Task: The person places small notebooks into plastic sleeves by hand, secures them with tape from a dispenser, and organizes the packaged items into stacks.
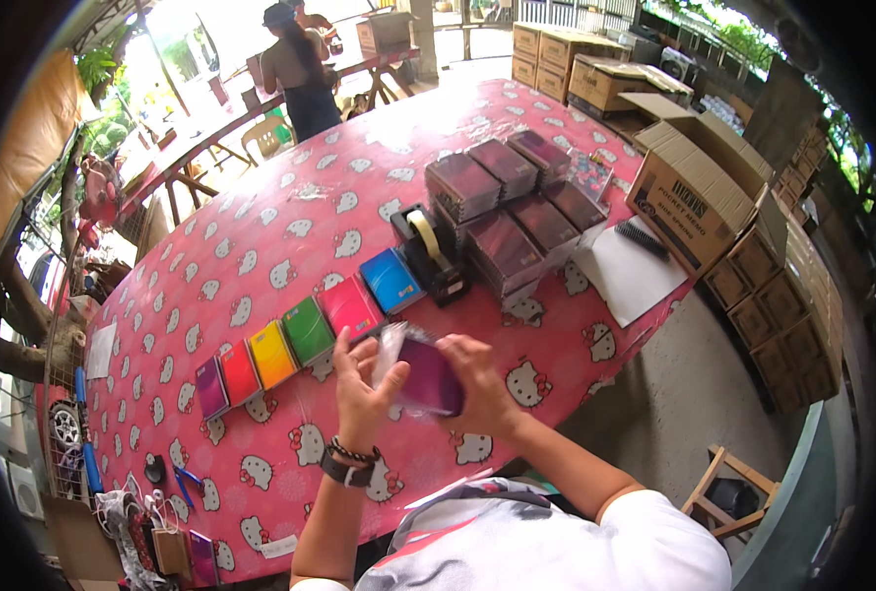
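Observation:
My right hand (481,386) grips a purple pocket notebook (424,378) in a see-through plastic wrapper by its right side. Fingers spread, my left hand (361,396) is at the wrapper's loose, shiny left end; whether it touches the plastic I cannot tell. Just beyond lies a slanting row of spiral notebooks: a blue one (392,280), a pink one (350,307), a green one (307,330), a yellow one (272,355), a red one (240,370) and a purple one (211,386). Behind the blue one stands a black tape dispenser (432,258) with a pale roll.
Stacks of wrapped notebooks (505,244) stand at the table's right side, beside a white sheet (627,276). An open cardboard box (696,193) and more cartons (775,313) line the right. Blue-handled pliers (188,483) lie at the left. Two people (305,74) are at a far table.

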{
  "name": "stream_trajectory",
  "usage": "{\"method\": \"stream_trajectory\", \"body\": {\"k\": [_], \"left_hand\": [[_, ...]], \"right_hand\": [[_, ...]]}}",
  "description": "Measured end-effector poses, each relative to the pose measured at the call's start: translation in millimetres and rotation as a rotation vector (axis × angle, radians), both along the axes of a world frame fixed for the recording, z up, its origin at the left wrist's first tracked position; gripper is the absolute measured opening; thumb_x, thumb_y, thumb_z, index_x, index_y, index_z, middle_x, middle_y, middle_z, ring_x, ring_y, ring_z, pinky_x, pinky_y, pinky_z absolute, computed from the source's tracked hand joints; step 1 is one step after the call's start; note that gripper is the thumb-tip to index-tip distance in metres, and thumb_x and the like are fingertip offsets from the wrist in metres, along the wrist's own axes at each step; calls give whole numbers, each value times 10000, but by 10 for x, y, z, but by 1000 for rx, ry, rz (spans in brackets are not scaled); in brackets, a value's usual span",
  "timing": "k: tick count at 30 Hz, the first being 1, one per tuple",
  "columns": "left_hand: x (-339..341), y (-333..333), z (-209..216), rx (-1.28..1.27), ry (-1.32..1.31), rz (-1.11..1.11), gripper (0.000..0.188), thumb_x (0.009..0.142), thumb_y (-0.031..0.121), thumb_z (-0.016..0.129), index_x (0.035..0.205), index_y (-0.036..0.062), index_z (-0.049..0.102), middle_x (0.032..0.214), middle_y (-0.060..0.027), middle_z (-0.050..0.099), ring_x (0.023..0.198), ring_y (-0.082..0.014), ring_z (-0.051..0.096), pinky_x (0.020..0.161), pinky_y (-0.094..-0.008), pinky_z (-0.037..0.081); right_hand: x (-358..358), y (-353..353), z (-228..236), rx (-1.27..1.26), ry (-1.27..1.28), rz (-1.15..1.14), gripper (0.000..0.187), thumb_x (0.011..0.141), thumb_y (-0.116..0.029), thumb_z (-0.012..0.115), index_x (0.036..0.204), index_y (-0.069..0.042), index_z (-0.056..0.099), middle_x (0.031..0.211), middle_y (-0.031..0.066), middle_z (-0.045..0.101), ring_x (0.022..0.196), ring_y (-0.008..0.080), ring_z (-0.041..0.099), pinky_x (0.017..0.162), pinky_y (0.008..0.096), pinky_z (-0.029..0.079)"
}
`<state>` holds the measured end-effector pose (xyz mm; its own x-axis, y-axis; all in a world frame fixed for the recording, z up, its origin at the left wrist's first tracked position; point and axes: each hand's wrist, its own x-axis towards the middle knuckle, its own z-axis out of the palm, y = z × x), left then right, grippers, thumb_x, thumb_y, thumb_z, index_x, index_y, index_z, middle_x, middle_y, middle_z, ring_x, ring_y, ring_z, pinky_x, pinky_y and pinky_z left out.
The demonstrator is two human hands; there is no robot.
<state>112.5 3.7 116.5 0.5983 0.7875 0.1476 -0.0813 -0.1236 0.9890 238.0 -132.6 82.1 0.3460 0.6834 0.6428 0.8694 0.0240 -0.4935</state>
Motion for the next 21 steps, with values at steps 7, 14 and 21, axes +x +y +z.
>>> {"method": "stream_trajectory", "body": {"k": [7,14,21], "left_hand": [[-448,-521,1460,193,-720,-1422,301,842,326,641,987,64,679,1001,-98,647,884,-247,603,821,-420,444],[-665,-890,1593,242,-832,-1625,198,913,221,499,876,66,616,893,-91,563,801,-269,556,754,-422,465],[-985,-928,1491,304,-882,-1425,195,913,190,473,817,75,598,861,-73,532,759,-228,514,712,-390,449]], "right_hand": [[2336,-378,345,-63,-20,-687,811,504,-284,787,1247,-201,474,1243,205,442,1153,388,401,948,476,378],[3635,-295,283,-616,108,-1016,726,663,-363,680,1342,-280,437,1458,130,281,1342,369,224,1048,496,294],[1233,600,183,-19,-166,-36,271,684,-76,626,954,-53,618,945,142,633,958,307,579,857,397,431]]}}
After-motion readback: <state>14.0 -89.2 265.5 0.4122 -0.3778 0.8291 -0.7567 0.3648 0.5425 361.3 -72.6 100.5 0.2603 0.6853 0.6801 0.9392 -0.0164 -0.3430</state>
